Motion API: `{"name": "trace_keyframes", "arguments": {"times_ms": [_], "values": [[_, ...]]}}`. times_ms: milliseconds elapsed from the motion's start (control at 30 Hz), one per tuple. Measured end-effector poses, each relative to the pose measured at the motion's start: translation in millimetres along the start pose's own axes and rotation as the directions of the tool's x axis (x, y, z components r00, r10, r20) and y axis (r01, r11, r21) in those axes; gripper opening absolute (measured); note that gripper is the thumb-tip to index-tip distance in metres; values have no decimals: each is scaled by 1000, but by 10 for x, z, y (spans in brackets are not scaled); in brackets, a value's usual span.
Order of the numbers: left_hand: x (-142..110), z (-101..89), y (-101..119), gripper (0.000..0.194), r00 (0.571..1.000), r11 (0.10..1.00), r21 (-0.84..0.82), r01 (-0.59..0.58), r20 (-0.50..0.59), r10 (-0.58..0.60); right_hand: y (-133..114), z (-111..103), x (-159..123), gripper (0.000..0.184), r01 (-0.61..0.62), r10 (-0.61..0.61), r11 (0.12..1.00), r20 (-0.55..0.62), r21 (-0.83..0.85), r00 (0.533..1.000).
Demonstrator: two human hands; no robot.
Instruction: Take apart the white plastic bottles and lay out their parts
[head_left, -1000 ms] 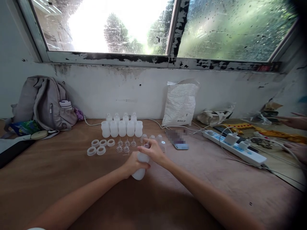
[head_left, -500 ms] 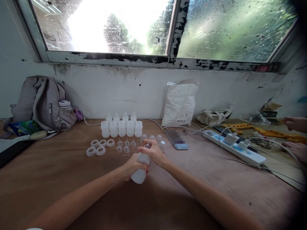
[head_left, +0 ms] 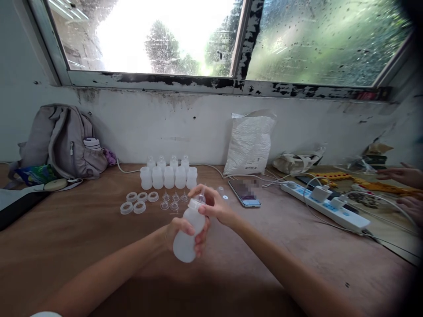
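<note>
A frosted white baby bottle [head_left: 185, 247] is tilted in the middle of the view, its neck leaning away to the right. My left hand [head_left: 176, 231] is wrapped round its body. At the top, the fingers of my right hand [head_left: 216, 207] grip the white collar [head_left: 194, 204], from which a clear nipple [head_left: 202, 193] sticks out. Beyond my hands stand several open white bottles [head_left: 168, 177] in a row, with clear domed tops [head_left: 174, 162] showing behind them. Loose white collar rings [head_left: 126, 208] and clear nipples [head_left: 174, 205] lie nearer. Clear caps [head_left: 225, 197] are partly hidden behind my right hand.
A phone [head_left: 246, 198] lies right of the caps. Farther right are a power strip [head_left: 330, 207] with chargers and cables, and another person's hands [head_left: 405, 176]. A white plastic package [head_left: 249, 143] leans on the wall. A grey backpack [head_left: 62, 145] sits at the left.
The bottle has come slightly nearer and lower left in my left hand, showing more of its body. My right hand's fingers have shifted round the collar. The other person's hands moved slightly.
</note>
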State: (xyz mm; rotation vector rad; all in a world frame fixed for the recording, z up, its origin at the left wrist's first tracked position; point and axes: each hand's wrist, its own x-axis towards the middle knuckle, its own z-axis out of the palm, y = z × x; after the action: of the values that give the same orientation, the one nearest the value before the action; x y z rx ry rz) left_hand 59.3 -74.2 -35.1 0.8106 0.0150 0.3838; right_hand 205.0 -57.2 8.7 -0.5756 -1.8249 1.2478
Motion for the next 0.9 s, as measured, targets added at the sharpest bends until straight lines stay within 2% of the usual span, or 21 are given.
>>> {"name": "trace_keyframes", "arguments": {"times_ms": [67,200,267,367,500,600,700,800,900], "values": [[-1,-73,51,26,990,996,39,-76,-114,80,122,-137,41,38,-23,21,997,-30,-74,999],[13,-173,100,26,936,975,146,-169,-287,205,316,-326,62,32,-97,76,982,-132,-163,988],[24,-180,93,26,907,962,216,-164,-351,233,313,-318,46,30,-117,97,982,-134,-149,986],[38,-168,61,22,857,941,314,-125,-445,262,200,-195,15,32,-107,94,983,-88,-148,992],[46,-155,29,8,815,889,449,-86,-481,322,48,4,-18,41,-117,75,938,-137,-327,988],[58,-146,20,10,781,816,575,-55,-484,394,21,73,-24,37,-144,48,857,-202,-494,978],[74,-144,15,13,735,750,661,-23,-497,461,25,53,-10,35,-157,16,819,-253,-551,967],[82,-142,18,9,741,746,666,-25,-488,461,19,-18,9,38,-139,28,880,-241,-454,970],[74,-135,37,10,798,807,585,-82,-447,405,20,-73,17,42,-120,89,972,-157,-203,984]]}}
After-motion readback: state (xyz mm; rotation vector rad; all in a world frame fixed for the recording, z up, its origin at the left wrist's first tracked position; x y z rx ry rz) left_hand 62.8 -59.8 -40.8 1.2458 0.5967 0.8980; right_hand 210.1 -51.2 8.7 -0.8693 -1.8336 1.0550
